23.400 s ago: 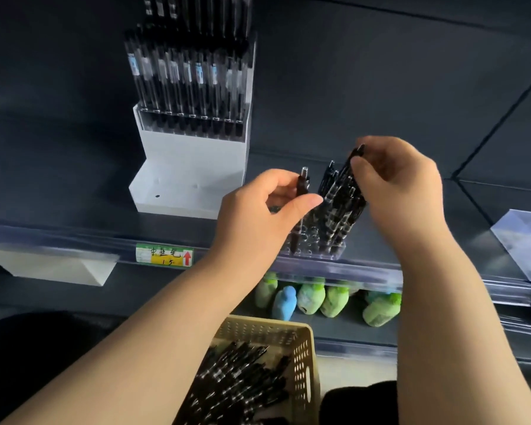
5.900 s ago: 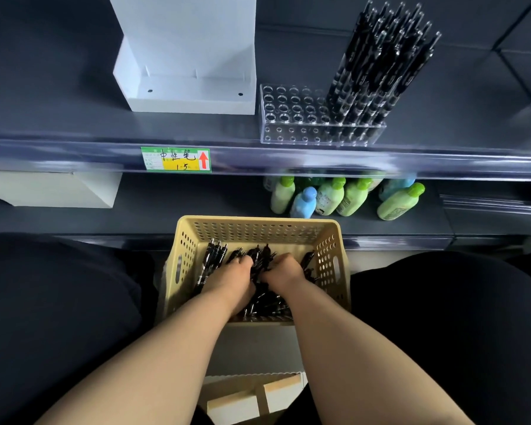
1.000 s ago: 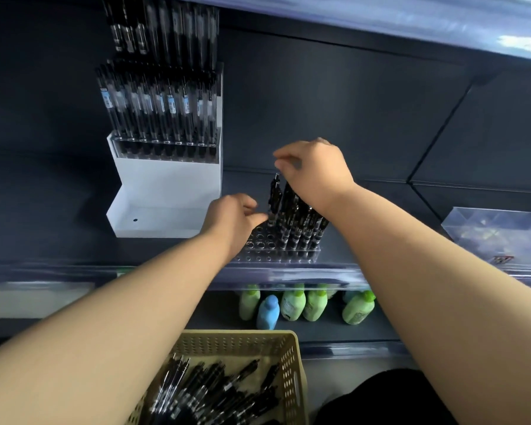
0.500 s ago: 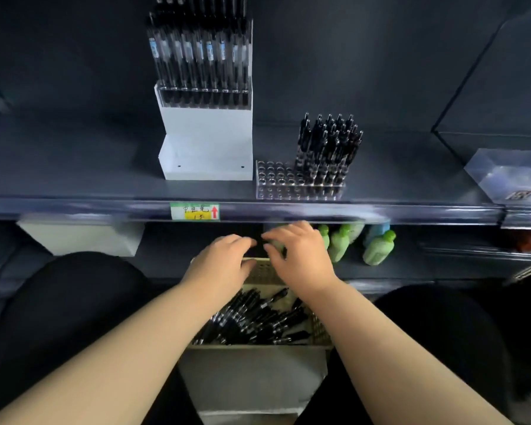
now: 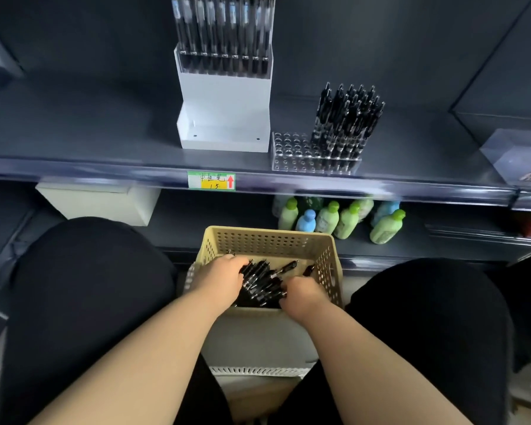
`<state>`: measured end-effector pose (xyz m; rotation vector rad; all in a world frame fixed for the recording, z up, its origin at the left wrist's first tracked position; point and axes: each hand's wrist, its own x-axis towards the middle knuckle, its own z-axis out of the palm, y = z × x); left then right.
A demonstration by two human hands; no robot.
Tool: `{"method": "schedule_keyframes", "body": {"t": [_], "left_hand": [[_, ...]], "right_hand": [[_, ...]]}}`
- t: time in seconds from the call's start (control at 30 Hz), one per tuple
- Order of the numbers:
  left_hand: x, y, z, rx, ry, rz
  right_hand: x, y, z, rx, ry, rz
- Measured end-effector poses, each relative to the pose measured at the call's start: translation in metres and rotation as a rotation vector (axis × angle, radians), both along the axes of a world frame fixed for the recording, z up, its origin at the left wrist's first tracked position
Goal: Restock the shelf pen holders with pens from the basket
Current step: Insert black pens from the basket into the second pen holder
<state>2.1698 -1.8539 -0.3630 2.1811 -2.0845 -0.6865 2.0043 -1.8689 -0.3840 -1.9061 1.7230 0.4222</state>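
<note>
1. Left hand [image 5: 223,279] and right hand [image 5: 304,297] both down in the beige perforated plastic basket [image 5: 270,240], fingers curled among the loose black pens [image 5: 262,285]; grip on any pen cannot be told.
2. 12 o'clock, dark shelf [image 5: 105,142]: clear acrylic drilled pen holder [image 5: 292,151], black pens [image 5: 347,118] upright in its right part, left holes bare.
3. 11 o'clock: white stepped pen stand [image 5: 224,118], filled top row.
</note>
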Motion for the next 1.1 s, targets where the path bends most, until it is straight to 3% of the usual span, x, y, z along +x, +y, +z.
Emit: {"method": "schedule_keyframes", "body": {"t": [0.47,0.63,0.83,1.1], "left_hand": [[-0.032,-0.035,-0.064,0.192,-0.033,-0.044],[-0.04,-0.048,-0.094,0.318,-0.078,-0.08],[-0.037,-0.06,-0.109,0.396,0.029,0.123],[-0.043,-0.064,-0.105,0.392,-0.04,0.089]], "right_hand": [[0.016,-0.025,-0.024,0.122,0.134,-0.138],[0.025,-0.038,-0.035,0.143,0.033,-0.106],[0.025,-0.049,-0.047,0.141,0.061,-0.203],[0.021,-0.06,-0.05,0.138,0.157,-0.075]]}}
